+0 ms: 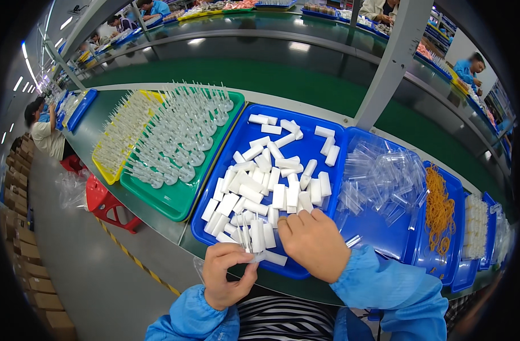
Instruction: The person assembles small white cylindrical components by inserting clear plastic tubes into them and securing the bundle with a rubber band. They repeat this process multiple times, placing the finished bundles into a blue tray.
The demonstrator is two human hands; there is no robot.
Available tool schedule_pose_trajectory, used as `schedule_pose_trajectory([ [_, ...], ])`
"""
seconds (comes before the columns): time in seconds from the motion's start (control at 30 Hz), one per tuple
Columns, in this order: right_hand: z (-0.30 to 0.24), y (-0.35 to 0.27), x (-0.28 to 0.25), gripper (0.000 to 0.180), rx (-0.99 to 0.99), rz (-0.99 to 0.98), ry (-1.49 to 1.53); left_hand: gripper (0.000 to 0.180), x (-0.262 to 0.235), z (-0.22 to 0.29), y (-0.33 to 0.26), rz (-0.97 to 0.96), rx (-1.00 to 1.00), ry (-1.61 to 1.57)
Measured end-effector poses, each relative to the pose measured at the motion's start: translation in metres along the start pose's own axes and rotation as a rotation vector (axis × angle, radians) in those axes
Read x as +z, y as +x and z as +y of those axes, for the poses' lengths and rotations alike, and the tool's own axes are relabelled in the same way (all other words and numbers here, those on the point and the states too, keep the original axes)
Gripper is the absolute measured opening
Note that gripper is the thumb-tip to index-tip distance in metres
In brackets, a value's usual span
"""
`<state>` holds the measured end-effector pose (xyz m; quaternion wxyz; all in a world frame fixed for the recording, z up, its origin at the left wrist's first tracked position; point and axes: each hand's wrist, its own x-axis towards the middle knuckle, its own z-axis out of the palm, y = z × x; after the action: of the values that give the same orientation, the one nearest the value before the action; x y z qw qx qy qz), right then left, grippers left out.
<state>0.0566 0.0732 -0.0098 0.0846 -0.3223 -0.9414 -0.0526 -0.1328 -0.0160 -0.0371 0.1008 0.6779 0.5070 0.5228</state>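
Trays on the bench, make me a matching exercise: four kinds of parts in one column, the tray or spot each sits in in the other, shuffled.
Things:
1. white rectangular blocks
2. white spiked parts
3. orange rubber bands
4. clear plastic sleeves

Places:
A. green tray
B. blue tray farther right
C. blue tray under both hands
D. blue tray just right of the hands

Pairs: 1-C, 2-A, 3-B, 4-D

Centre tray is sitting on the bench edge, holding loose plastic blocks. Left hand and right hand are working at its near rim. Left of it — tray of pronged parts; right — tray of clear sleeves, then rubber bands. Conveyor is running behind.
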Motion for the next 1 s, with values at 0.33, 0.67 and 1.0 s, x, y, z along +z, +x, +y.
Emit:
schedule_pose_trajectory([
  [0.33, 0.022, 0.005, -0.036, 0.032, 0.436, 0.164, 1.052, 0.040, 0.002, 0.005, 0.007, -0.079, 0.149, 0.011],
  [0.67, 0.025, -0.016, -0.033, 0.026, 0.530, 0.247, 1.425, 0.038, 0.009, 0.020, 0.011, -0.333, 0.273, -0.037],
  [1.0, 0.028, -0.018, -0.033, 0.023, 0.495, 0.113, 1.379, 0.037, 0.011, 0.021, 0.012, -0.336, 0.296, 0.010],
])
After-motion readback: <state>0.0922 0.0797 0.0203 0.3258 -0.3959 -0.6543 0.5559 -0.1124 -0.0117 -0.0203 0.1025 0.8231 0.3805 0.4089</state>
